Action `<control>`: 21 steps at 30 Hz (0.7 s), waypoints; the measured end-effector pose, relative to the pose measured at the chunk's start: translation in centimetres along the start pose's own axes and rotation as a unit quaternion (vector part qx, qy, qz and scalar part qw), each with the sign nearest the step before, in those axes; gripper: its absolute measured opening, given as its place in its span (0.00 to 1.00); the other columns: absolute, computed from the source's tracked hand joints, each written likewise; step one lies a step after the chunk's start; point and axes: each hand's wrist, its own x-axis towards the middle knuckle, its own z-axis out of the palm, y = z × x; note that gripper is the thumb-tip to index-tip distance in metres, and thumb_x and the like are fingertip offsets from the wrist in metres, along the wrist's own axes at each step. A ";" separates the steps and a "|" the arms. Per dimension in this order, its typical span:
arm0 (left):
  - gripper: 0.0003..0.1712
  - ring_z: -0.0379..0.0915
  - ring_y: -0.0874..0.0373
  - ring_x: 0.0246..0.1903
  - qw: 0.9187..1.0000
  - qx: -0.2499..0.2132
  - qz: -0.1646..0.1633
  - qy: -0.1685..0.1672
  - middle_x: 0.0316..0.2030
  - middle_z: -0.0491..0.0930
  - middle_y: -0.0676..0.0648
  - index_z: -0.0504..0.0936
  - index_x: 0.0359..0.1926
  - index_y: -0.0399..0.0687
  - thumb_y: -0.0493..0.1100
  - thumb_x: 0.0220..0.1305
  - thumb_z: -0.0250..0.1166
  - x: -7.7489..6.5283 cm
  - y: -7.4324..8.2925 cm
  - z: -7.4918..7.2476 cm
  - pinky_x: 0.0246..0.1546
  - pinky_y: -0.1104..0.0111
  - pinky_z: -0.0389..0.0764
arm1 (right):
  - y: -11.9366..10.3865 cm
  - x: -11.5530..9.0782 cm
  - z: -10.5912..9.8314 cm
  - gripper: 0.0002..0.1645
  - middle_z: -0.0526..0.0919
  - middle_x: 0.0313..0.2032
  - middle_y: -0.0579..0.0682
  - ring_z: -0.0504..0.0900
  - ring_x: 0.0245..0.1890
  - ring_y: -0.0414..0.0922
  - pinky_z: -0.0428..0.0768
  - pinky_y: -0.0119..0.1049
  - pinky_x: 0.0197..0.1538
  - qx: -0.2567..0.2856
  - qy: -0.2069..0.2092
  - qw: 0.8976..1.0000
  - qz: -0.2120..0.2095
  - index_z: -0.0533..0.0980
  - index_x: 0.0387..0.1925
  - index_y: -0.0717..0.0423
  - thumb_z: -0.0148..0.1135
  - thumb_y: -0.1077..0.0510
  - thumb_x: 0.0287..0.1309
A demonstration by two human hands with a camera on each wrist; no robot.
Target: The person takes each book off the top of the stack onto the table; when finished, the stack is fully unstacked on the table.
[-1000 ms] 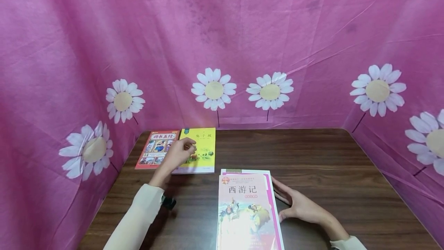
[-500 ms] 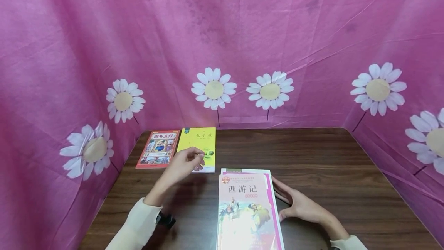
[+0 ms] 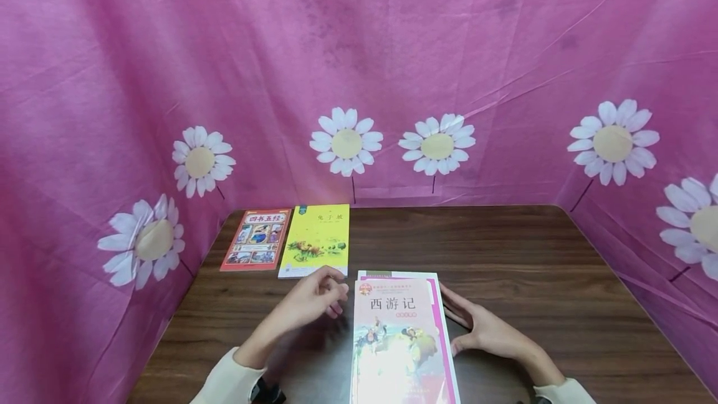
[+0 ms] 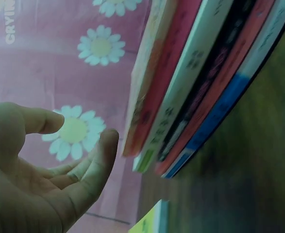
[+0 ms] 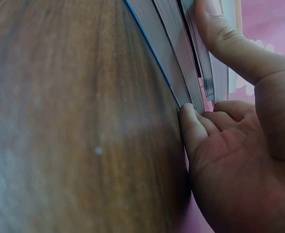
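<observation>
A stack of several books lies near the table's front, topped by a pink book [image 3: 392, 323] with an illustrated cover. In the left wrist view, its coloured spines [image 4: 193, 92] lie one over another. My left hand [image 3: 311, 298] hovers just left of the stack, fingers loosely bent and holding nothing. A gap separates its fingertips from the spines. On the stack's right side, my right hand [image 3: 488, 332] rests with extended fingers against the page edges [image 5: 174, 48], its thumb apart from the other fingers.
Behind my left hand, a yellow book [image 3: 316, 232] and a red book [image 3: 257, 239] lie flat side by side at the table's back left. Pink cloth [image 3: 387, 48] with white daisies surrounds the brown wooden table [image 3: 505, 248].
My left hand has moved from above the yellow book toward me and rightward, down to the stack's left side. The right hand has stayed against the stack, and the books have not moved.
</observation>
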 end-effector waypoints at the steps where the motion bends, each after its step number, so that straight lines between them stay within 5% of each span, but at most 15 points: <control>1: 0.25 0.88 0.42 0.34 1.000 0.002 -0.004 -0.001 0.42 0.85 0.33 0.72 0.62 0.27 0.43 0.76 0.65 -0.2 -0.1 0.3 0.36 0.55 0.92 | 0.0 0.0 0.0 0.71 0.36 0.82 0.73 0.62 0.73 0.22 0.67 0.19 0.71 0.001 0.000 1.000 0.000 0.40 0.85 0.67 0.80 0.63 0.55; 12: 0.37 0.84 0.54 0.26 0.998 0.035 -0.049 -0.019 0.37 0.80 0.45 0.69 0.66 0.27 0.50 0.72 0.71 -1.0 -1.5 3.4 0.33 0.57 0.88 | 0.2 0.1 -0.1 0.71 0.36 0.82 0.74 0.62 0.74 0.22 0.67 0.19 0.72 0.001 -0.004 1.000 -0.004 0.40 0.85 0.66 0.79 0.63 0.55; 21: 0.35 0.76 0.58 0.19 0.999 0.004 -0.042 -0.027 0.31 0.76 0.46 0.69 0.60 0.34 0.39 0.60 0.80 -1.0 -2.4 4.7 0.24 0.54 0.87 | 0.1 0.0 -0.1 0.71 0.35 0.83 0.72 0.62 0.74 0.21 0.68 0.19 0.71 0.001 -0.004 1.000 0.008 0.39 0.85 0.65 0.79 0.62 0.55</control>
